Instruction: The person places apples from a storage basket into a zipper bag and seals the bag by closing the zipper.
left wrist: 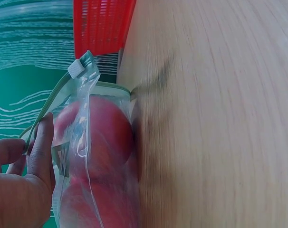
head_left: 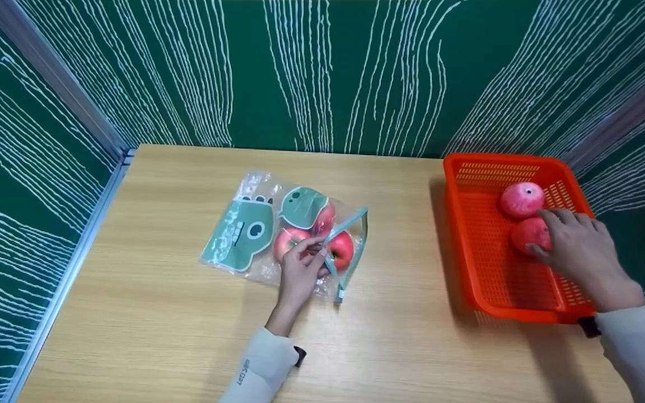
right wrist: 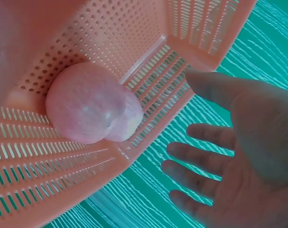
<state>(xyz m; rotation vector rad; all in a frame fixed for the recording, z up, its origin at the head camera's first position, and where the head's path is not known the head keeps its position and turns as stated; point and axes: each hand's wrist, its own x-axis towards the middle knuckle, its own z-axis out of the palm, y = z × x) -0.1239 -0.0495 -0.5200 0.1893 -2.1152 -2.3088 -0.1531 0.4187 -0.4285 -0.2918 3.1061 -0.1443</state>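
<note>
Now, one hand on the bag and one by the fruit

The clear bag (head_left: 238,235) lies on the table (head_left: 132,313), with a green monster face on its side. Three red fruits (head_left: 342,246) can be seen in it. The left hand (head_left: 300,274) pinches the green strip at the mouth of the bag between its thumb and finger, and the mouth gapes a bit. The white slider (left wrist: 76,68) sits at one end of that strip.

Over on the right is the orange basket (head_left: 460,240), and two more fruits are in it. The pink fruit (head_left: 515,200) is at the back, and the red fruit (head_left: 526,236) is in front of it, very near. The right hand (head_left: 580,246) is above the basket, just beside the red fruit. Its fingers are stretched out and its thumb is well away from them. In the right wrist view it has hold of nothing.

My guess is that the step is getting the next fruit from the basket for the bag. For that, the right hand needs to close around the red fruit and lift it, while the left hand holds the bag's mouth wide.
</note>
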